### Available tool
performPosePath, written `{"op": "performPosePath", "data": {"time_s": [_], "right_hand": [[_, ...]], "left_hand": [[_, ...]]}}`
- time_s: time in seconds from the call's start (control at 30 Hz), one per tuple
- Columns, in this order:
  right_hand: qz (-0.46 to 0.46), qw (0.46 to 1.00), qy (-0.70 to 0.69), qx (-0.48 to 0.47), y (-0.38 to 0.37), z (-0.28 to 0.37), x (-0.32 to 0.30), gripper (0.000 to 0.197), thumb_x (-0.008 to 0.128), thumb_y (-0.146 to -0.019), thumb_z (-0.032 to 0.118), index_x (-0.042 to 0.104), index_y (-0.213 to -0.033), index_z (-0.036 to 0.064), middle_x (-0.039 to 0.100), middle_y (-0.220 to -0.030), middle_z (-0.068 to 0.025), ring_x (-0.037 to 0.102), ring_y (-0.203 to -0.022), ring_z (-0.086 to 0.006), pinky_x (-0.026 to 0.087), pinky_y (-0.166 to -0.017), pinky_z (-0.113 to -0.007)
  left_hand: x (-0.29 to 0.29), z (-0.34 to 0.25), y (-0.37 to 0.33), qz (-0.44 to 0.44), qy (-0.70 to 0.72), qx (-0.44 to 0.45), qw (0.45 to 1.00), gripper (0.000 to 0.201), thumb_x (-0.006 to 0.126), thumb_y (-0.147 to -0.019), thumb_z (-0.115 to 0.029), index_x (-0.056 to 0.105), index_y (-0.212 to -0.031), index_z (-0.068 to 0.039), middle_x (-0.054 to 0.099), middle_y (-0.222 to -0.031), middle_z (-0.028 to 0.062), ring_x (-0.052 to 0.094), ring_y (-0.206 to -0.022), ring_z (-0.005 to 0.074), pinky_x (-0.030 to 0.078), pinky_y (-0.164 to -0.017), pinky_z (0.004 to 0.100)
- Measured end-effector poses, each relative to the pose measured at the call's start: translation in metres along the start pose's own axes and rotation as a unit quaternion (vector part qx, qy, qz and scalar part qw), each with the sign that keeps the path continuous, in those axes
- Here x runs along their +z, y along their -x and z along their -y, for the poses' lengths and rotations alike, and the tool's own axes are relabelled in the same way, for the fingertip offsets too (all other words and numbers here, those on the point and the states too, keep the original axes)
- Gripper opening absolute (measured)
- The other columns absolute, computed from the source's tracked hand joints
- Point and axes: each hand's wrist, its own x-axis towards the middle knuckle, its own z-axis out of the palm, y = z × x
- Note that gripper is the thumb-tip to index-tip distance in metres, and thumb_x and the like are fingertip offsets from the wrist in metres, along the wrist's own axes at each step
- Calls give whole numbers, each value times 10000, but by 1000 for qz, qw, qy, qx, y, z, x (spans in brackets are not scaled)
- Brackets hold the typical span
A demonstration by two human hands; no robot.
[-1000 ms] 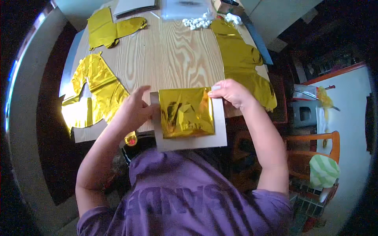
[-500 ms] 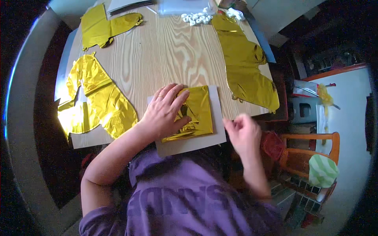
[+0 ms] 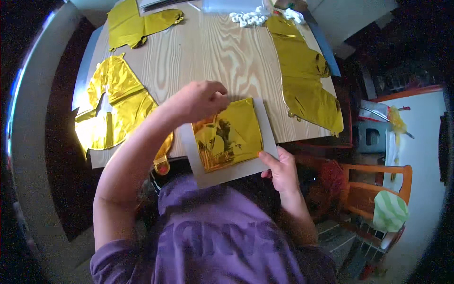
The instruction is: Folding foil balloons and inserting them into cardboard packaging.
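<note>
A folded square of gold foil balloon (image 3: 239, 128) lies on a pale grey card (image 3: 208, 179) at the table's near edge. My right hand (image 3: 282, 169) grips the card's near right corner, thumb on top by the foil's corner and fingers underneath. Over the far left part of the foil, my left hand (image 3: 203, 101) is closed with fingers curled; whatever it may pinch is hidden. Left of my left forearm lies a wrinkled gold foil balloon (image 3: 120, 118), partly covered by the arm. A narrow gold tab (image 3: 162, 163) hangs over the table edge below that forearm.
More flat gold balloons lie at the far left (image 3: 125, 26) and along the right side (image 3: 302, 71). Small white rings (image 3: 248, 18) are heaped at the back of the wooden table (image 3: 203, 57). An orange wooden chair (image 3: 378, 168) stands to the right.
My left hand has lifted off the foil, moved away from me and curled. My right hand has taken hold of the card's near right corner. The card has tilted.
</note>
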Motion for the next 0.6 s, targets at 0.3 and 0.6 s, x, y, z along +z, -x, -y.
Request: {"op": "performPosePath", "data": {"time_s": [0.3, 0.6], "right_hand": [[-54, 997, -12, -47, 1, 1, 8, 196, 700, -928, 216, 643, -1026, 55, 675, -840, -8, 616, -626, -68, 489, -457, -220], [-133, 964, 178, -144, -16, 15, 36, 221, 680, -934, 143, 564, -1035, -16, 688, -807, -98, 642, -521, -140, 525, -465, -292]], "left_hand": [[-9, -3, -21, 75, -18, -51, 996, 377, 625, -953, -366, 679, -982, 7, 692, -755, 164, 675, -641, 259, 544, -621, 416], [11, -1, -12, -165, -374, -53, 911, 501, 659, -866, -510, 606, -1046, -45, 681, -1110, 170, 671, -936, 371, 503, -845, 508]]}}
